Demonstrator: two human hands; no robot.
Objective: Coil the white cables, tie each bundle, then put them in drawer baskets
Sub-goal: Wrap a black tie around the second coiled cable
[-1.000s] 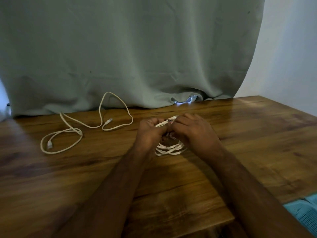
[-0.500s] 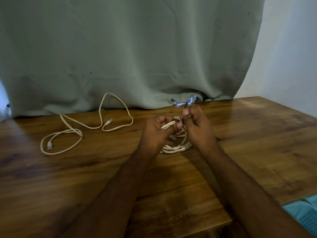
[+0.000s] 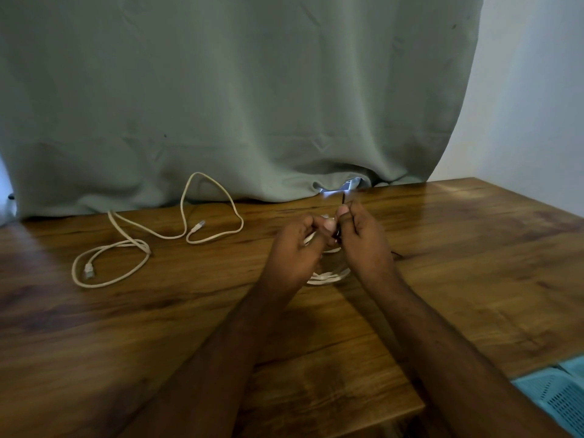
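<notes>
Left hand point(image 3: 297, 248): grips the coiled white cable point(image 3: 328, 275).
Right hand point(image 3: 363, 241): pinches a thin dark tie point(image 3: 343, 199).
Loose cable point(image 3: 132, 245): lies on the table point(image 3: 474, 263).

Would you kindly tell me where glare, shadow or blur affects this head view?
Head view: glare streaks the table at its far right; the hands are slightly motion-blurred and shade the coiled cable; the loose cable stays sharp.

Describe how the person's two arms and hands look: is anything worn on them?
Both forearms are bare as far as the picture shows; no sleeve is visible. The left hand and the right hand wear no glove. I see no watch, bracelet or ring, though the fingers are slightly blurred.
</notes>
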